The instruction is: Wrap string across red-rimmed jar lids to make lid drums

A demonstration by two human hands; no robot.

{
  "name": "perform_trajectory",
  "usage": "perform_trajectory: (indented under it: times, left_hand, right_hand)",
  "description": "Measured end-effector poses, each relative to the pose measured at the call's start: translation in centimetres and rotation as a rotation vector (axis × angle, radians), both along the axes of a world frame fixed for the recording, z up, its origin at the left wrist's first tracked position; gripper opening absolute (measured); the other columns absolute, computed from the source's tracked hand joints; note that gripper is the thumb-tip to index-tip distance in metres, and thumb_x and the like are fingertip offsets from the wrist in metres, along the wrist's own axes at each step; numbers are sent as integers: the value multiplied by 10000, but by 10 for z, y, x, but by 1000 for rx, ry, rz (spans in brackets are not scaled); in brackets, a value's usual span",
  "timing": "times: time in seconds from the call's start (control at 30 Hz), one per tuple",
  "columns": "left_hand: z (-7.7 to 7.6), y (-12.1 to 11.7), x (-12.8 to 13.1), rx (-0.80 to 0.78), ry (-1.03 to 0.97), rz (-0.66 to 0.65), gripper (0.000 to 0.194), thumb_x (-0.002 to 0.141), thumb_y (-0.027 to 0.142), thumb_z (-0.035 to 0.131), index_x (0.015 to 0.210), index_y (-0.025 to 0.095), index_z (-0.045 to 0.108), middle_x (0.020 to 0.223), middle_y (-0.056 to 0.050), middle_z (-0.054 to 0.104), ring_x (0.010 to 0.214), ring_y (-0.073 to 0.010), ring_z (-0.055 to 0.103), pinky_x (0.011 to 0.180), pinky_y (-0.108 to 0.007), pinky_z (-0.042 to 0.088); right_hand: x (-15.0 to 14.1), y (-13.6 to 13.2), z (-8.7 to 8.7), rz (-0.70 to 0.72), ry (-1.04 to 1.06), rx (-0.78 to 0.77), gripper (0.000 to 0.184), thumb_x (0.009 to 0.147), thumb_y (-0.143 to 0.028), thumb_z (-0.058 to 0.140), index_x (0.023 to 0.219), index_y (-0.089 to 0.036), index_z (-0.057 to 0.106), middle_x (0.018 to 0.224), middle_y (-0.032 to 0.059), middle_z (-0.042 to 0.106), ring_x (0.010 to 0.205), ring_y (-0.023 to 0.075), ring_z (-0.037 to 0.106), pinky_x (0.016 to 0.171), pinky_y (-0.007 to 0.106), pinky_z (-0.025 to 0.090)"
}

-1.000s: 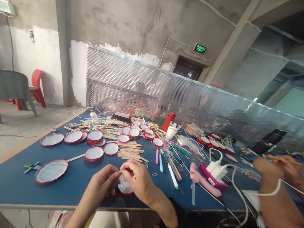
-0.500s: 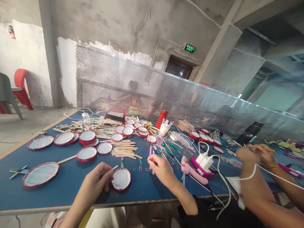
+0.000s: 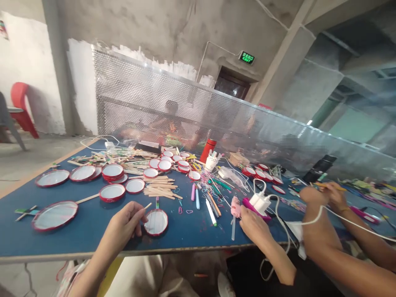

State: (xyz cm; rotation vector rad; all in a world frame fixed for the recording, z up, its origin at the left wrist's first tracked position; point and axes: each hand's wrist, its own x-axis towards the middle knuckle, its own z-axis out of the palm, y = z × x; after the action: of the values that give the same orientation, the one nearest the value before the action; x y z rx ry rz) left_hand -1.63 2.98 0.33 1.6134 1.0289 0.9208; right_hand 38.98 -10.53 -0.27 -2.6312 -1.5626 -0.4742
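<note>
My left hand [image 3: 126, 222] is closed in a pinch on a short wooden stick [image 3: 148, 206], whose pale end sticks out past the fingertips. Right beside it lies a small round red-rimmed white disc [image 3: 156, 223] with a green-and-purple stick at its top. Over on the right, my right hand [image 3: 255, 227] is closed around the handle of a pink glue gun [image 3: 235, 207]. A clear glue stick [image 3: 233, 229] juts from the gun toward me. The fingers hide most of the handle.
Wooden craft sticks [image 3: 161, 187] lie mid-table near red-rimmed discs [image 3: 111, 192]. Markers [image 3: 210, 212] sit between my hands. A purple power strip with white chargers [image 3: 260, 202] and trailing cables is at right, where a co-worker's arms [image 3: 321, 227] reach in. A red bottle [image 3: 208, 150] stands behind.
My right hand has moved right, from above the markers to the pink glue gun, and taken hold of it. The left hand still pinches the stick. The view has shifted slightly.
</note>
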Motion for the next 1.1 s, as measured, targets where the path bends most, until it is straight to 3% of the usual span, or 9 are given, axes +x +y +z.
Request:
perform_trajectory:
  times: [0.17, 0.3, 0.4, 0.5, 0.63, 0.73, 0.83, 0.97, 1.1]
  left_hand:
    - [3, -5, 3, -18, -62, 18, 342, 809, 540, 589, 741, 205, 562, 606, 23, 679, 400, -106, 541, 407, -196, 363]
    - [2, -6, 4, -26, -59, 41, 315, 815, 507, 580, 726, 208, 537, 581, 35, 663, 377, -98, 528, 393, -189, 355]
    - [-1, -6, 4, -7, -15, 34, 290, 842, 476, 547, 729, 209, 524, 562, 43, 649, 382, -99, 527, 401, -190, 367]
    - [-4, -6, 4, 23, 19, 30, 266, 872, 447, 512, 752, 209, 520, 575, 47, 646, 395, -97, 530, 411, -190, 373]
    - [-8, -4, 4, 36, 35, 29, 246, 888, 428, 501, 779, 209, 520, 598, 51, 644, 406, -98, 543, 413, -191, 371]
    - [-9, -4, 4, 40, 48, 24, 237, 898, 417, 489, 789, 209, 520, 604, 49, 652, 411, -98, 548, 415, -189, 371]
    - [-8, -5, 4, 45, 59, 30, 234, 898, 410, 481, 781, 210, 513, 581, 52, 644, 405, -97, 539, 410, -186, 371]
    - [-6, -7, 5, 45, 61, 43, 220, 894, 392, 482, 772, 212, 511, 568, 57, 634, 399, -95, 540, 401, -181, 378]
    - [-7, -7, 8, 32, 55, 60, 190, 880, 367, 493, 766, 215, 511, 566, 59, 632, 383, -95, 543, 378, -177, 372]
  right_hand:
    - [17, 5, -11, 47, -67, -32, 185, 761, -75, 531, 827, -214, 634, 867, 126, 730, 882, 293, 692, 789, 341, 476]
    - [23, -2, -18, 12, -116, 28, 163, 798, -125, 491, 857, -182, 632, 838, 170, 710, 827, 323, 685, 760, 373, 487]
    - [20, -11, -16, -24, -120, 157, 239, 810, -178, 462, 953, -106, 640, 874, 215, 700, 862, 352, 677, 768, 398, 492]
    - [9, -19, 0, -28, 68, 372, 249, 777, -283, 509, 905, -136, 664, 762, 166, 693, 741, 334, 675, 659, 382, 499]
    - [-23, -25, 30, -56, 537, 632, 305, 671, -463, 692, 847, -214, 695, 684, 92, 692, 556, 253, 618, 477, 319, 440]
    - [-60, -24, 37, -16, 1076, 765, 389, 636, -540, 768, 845, -224, 676, 631, 43, 673, 443, 166, 524, 381, 257, 365]
    - [-105, -16, 25, 66, 1271, 757, 493, 669, -646, 741, 849, -197, 650, 665, 32, 678, 385, 88, 420, 334, 192, 254]
    - [-160, -2, 5, 200, 1640, 638, 577, 711, -724, 674, 626, -160, 584, 517, 6, 583, 347, 31, 334, 352, 154, 181]
    - [-193, 10, -7, 307, 1530, 574, 601, 737, -746, 632, 556, -178, 547, 438, -33, 468, 363, 53, 343, 355, 179, 252]
